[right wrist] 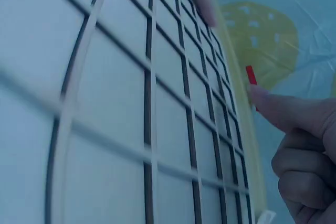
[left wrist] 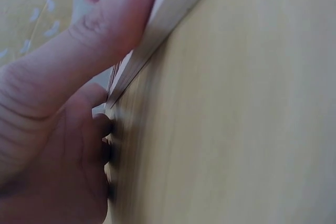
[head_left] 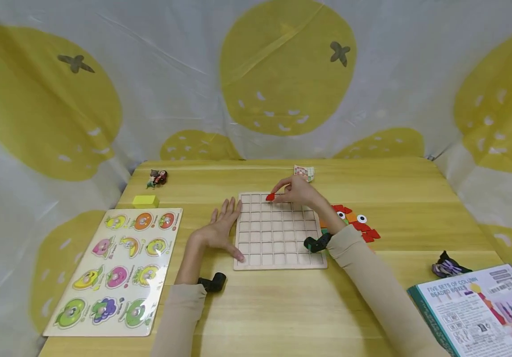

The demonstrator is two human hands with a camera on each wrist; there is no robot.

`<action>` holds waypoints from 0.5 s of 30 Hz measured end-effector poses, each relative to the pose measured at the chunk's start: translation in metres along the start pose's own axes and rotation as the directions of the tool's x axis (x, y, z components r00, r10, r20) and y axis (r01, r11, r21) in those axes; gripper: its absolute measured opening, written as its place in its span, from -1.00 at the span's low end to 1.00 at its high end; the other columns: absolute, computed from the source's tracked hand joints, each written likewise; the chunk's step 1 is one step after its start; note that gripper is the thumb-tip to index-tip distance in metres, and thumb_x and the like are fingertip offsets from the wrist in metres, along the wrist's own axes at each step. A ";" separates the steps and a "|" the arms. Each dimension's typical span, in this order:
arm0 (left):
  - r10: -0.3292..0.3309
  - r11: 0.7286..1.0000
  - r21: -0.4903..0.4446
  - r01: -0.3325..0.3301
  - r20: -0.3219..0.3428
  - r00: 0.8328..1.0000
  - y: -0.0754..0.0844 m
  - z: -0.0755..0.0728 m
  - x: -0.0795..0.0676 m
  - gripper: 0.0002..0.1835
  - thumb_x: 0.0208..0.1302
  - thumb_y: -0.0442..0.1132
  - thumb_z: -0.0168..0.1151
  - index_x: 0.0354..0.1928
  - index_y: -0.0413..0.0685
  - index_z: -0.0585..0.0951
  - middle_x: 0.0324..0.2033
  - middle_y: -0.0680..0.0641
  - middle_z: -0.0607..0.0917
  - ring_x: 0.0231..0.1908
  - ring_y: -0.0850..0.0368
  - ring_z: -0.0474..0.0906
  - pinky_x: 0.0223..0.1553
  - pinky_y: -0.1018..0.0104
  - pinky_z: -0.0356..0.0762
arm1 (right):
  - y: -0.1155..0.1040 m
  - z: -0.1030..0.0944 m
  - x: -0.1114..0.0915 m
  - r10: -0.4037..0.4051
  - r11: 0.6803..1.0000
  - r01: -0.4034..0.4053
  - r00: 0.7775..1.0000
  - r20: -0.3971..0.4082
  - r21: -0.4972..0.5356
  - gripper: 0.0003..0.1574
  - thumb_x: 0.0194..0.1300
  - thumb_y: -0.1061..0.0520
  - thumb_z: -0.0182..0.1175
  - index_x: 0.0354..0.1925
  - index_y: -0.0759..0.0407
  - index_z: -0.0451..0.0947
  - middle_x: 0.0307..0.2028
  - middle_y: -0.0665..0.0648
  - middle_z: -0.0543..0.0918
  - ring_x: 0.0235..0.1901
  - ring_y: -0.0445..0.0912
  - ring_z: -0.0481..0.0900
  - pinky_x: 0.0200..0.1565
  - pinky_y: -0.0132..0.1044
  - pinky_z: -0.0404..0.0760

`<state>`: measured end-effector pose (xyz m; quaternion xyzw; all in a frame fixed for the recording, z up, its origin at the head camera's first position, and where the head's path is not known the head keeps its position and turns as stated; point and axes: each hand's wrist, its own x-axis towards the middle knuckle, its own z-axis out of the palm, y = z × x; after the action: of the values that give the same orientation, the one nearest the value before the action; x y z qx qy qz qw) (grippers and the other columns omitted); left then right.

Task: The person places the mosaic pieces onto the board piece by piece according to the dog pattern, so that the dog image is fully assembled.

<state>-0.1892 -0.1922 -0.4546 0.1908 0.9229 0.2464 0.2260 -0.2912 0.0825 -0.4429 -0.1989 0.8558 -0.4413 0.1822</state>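
A square wooden grid board [head_left: 278, 233] lies flat in the middle of the table. My left hand [head_left: 218, 231] rests at its left side with fingers spread; the thumb is on the near-left corner, and the left wrist view shows the thumb [left wrist: 113, 22] pressed along the board's edge. Between thumb and finger my right hand [head_left: 298, 191] pinches a small red tile [head_left: 270, 197] over the board's far row. In the right wrist view the red tile [right wrist: 251, 74] appears edge-on, above the grid, with the other fingers curled.
Loose red, orange and eyed tiles [head_left: 362, 226] lie right of the board, partly behind my right forearm. A fruit puzzle board [head_left: 119, 263] and yellow block [head_left: 145, 201] are at left. A boxed toy [head_left: 474, 307] sits at front right, a printed paper [head_left: 305, 172] at the back.
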 end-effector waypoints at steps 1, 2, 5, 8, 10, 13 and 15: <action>-0.002 1.000 0.002 0.002 -0.002 1.000 0.000 0.000 0.000 0.65 -0.46 0.24 0.60 0.51 -0.02 -0.41 0.49 -0.20 -0.53 0.48 -0.13 -0.67 0.47 -0.20 -0.56 | -0.004 0.008 0.005 0.007 1.000 -0.007 1.000 -0.004 0.007 -0.67 0.10 0.07 0.43 -0.13 0.07 0.68 -0.78 0.05 0.42 -0.74 -0.20 0.14 -0.59 -0.38 0.21; 0.000 1.000 0.000 0.000 -0.005 1.000 0.000 0.000 0.001 0.65 -0.46 0.24 0.61 0.51 -0.03 -0.40 0.49 -0.20 -0.52 0.48 -0.15 -0.67 0.46 -0.21 -0.55 | -0.007 0.015 0.009 0.016 1.000 -0.016 1.000 -0.012 0.009 -0.68 0.09 0.09 0.44 -0.14 0.09 0.69 -0.76 0.07 0.46 -0.74 -0.21 0.15 -0.59 -0.39 0.22; -0.004 1.000 0.007 0.004 -0.012 1.000 0.001 -0.003 0.001 0.65 -0.47 0.23 0.61 0.52 -0.03 -0.39 0.49 -0.21 -0.51 0.49 -0.16 -0.65 0.46 -0.22 -0.54 | -0.015 0.030 0.020 0.038 0.999 -0.037 0.998 -0.044 0.020 -0.67 0.07 0.12 0.45 -0.14 0.12 0.69 -0.69 0.11 0.56 -0.73 -0.22 0.23 -0.59 -0.40 0.26; -0.001 1.000 0.019 0.001 -0.011 1.000 0.002 -0.005 0.002 0.65 -0.47 0.24 0.61 0.52 -0.04 -0.38 0.49 -0.22 -0.50 0.49 -0.17 -0.64 0.46 -0.23 -0.53 | -0.020 0.035 0.025 0.051 0.998 -0.049 0.996 -0.078 0.025 -0.66 0.06 0.16 0.45 -0.13 0.15 0.69 -0.78 0.00 0.44 -0.75 -0.22 0.23 -0.60 -0.40 0.25; -0.008 0.999 0.032 0.008 -0.001 1.000 0.003 -0.005 0.004 0.65 -0.47 0.25 0.60 0.52 -0.02 -0.39 0.49 -0.20 -0.51 0.49 -0.14 -0.65 0.47 -0.20 -0.54 | -0.021 0.036 0.026 0.047 0.999 -0.045 0.995 -0.090 0.025 -0.65 0.05 0.16 0.45 -0.13 0.16 0.70 -0.80 -0.02 0.41 -0.76 -0.22 0.22 -0.61 -0.40 0.24; -0.019 0.999 0.044 0.019 0.013 1.000 0.003 -0.003 0.004 0.64 -0.45 0.26 0.59 0.51 -0.01 -0.41 0.49 -0.19 -0.52 0.49 -0.13 -0.66 0.48 -0.18 -0.54 | -0.020 0.038 0.027 0.041 0.999 -0.042 0.994 -0.102 -0.009 -0.67 0.04 0.13 0.46 -0.15 0.12 0.73 -0.74 -0.02 0.47 -0.73 -0.22 0.23 -0.60 -0.41 0.25; -0.024 0.999 0.042 0.023 0.016 1.000 0.004 -0.002 0.004 0.65 -0.45 0.25 0.60 0.51 -0.01 -0.41 0.49 -0.19 -0.52 0.49 -0.12 -0.67 0.48 -0.18 -0.54 | -0.019 0.039 0.029 0.041 0.998 -0.045 0.994 -0.104 -0.032 -0.69 0.04 0.11 0.46 -0.17 0.09 0.74 -0.62 0.01 0.57 -0.69 -0.20 0.25 -0.58 -0.41 0.25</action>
<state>-0.1926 -0.1880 -0.4524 0.1868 0.9281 0.2227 0.2326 -0.2933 0.0316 -0.4522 -0.1603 0.8757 -0.4322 0.1437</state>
